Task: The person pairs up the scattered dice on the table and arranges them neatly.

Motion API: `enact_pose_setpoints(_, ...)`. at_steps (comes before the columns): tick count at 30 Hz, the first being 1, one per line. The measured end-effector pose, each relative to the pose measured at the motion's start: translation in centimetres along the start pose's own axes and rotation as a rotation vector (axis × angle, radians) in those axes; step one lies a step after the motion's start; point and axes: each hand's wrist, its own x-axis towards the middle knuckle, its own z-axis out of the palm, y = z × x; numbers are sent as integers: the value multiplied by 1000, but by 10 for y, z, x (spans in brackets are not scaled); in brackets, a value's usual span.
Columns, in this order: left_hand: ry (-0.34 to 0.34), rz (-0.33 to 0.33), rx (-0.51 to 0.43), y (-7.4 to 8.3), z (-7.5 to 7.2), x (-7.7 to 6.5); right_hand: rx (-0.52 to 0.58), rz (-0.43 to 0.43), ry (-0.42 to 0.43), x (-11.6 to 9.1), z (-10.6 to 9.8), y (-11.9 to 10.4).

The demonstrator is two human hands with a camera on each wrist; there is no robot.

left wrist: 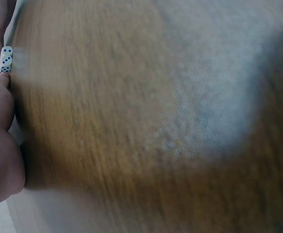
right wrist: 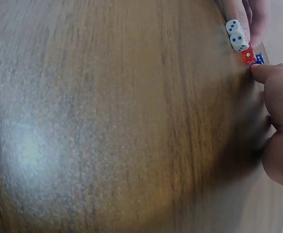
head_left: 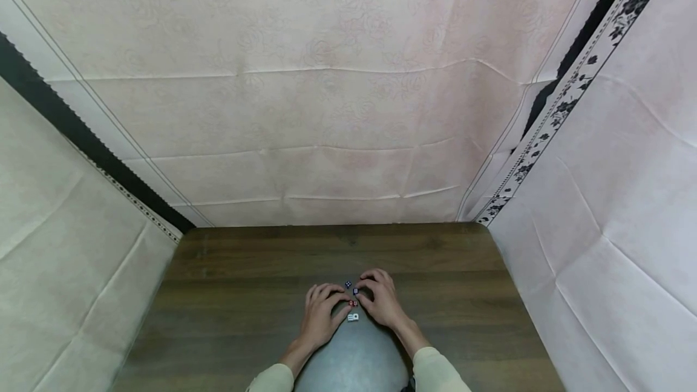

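Both hands meet over several small dice on the wooden table. The left hand [head_left: 321, 314] has thumb and index finger curved round the red dice [head_left: 353, 303], pinching at their left end. The right hand [head_left: 383, 302] pinches a blue die [head_left: 356, 291] between thumb and index fingertip. Just beyond the fingertips lies another blue die [head_left: 348, 284]. Two white dice [head_left: 353, 317] stand side by side nearer the body. In the right wrist view, the white dice [right wrist: 236, 35], a red die [right wrist: 248, 55] and blue [right wrist: 259, 58] sit close together by the right thumb.
The wooden table [head_left: 245, 265] has its far edge against a pale patterned cloth [head_left: 327, 138]. Similar cloths hang at the left [head_left: 81, 247] and right [head_left: 599, 228]. A grey rounded shape [head_left: 354, 356] lies between the forearms.
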Motion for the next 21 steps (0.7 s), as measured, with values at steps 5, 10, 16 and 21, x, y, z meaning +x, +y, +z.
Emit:
enact_pose_setpoints(5, -8, -4, -5, 1, -1, 1, -11, -23, 36, -1, 2, 1)
enact_pose_setpoints(10, -9, -4, -2, 0, -1, 1, 35, 0, 17, -2, 2, 3)
enact_pose_setpoints(16, -28, 1, -49, -2, -3, 0, 21, -13, 31, -3, 2, 2)
enact_pose_setpoints(21, -20, 31, -107, -6, -7, -1, 5, -33, 54, -4, 3, 2)
